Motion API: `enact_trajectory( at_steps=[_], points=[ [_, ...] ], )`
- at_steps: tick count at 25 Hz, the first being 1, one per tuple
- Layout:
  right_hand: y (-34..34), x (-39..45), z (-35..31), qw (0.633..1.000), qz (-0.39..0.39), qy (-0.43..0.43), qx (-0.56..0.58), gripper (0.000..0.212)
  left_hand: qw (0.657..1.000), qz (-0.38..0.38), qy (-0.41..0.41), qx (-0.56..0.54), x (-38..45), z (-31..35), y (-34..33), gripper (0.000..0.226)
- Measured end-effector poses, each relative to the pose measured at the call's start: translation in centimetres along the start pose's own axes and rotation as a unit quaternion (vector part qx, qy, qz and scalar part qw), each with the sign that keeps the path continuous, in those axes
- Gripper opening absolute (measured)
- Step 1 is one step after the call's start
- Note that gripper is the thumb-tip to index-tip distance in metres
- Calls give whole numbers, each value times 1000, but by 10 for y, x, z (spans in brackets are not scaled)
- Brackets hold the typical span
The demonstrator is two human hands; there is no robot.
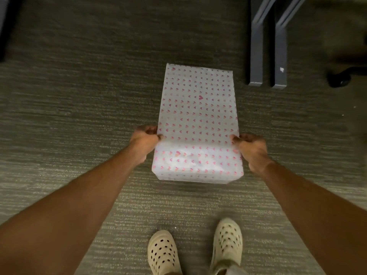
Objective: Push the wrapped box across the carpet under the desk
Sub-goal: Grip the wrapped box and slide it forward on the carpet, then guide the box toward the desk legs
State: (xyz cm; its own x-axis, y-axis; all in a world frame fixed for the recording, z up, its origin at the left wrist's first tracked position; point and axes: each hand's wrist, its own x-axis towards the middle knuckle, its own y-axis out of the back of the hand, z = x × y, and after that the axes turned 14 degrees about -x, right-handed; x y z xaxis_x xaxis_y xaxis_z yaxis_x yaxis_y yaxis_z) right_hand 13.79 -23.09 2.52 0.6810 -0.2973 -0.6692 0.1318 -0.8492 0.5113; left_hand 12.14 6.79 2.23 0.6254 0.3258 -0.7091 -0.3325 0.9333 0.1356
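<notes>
A box wrapped in white paper with small pink hearts [198, 108] lies flat on the grey-green carpet [79, 108], its long side running away from me. My left hand [144, 142] grips the box's near left corner, thumb on the top face. My right hand [252, 149] grips the near right corner the same way. Both forearms reach down from the bottom corners of the view. The box's near end face is lit and a little crumpled.
Two dark grey metal desk legs [268, 56] stand on the carpet just right of the box's far end. A black chair base with a caster [339, 78] sits at the far right. A dark object [5, 28] edges the top left. My cream clogs [226, 243] stand behind the box.
</notes>
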Motion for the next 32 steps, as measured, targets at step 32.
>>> enact_trajectory(
  at_steps=[32],
  points=[
    [11,311,-209,984,23,168,59,37,982,-8,-188,-6,277,197,-137,15]
  ],
)
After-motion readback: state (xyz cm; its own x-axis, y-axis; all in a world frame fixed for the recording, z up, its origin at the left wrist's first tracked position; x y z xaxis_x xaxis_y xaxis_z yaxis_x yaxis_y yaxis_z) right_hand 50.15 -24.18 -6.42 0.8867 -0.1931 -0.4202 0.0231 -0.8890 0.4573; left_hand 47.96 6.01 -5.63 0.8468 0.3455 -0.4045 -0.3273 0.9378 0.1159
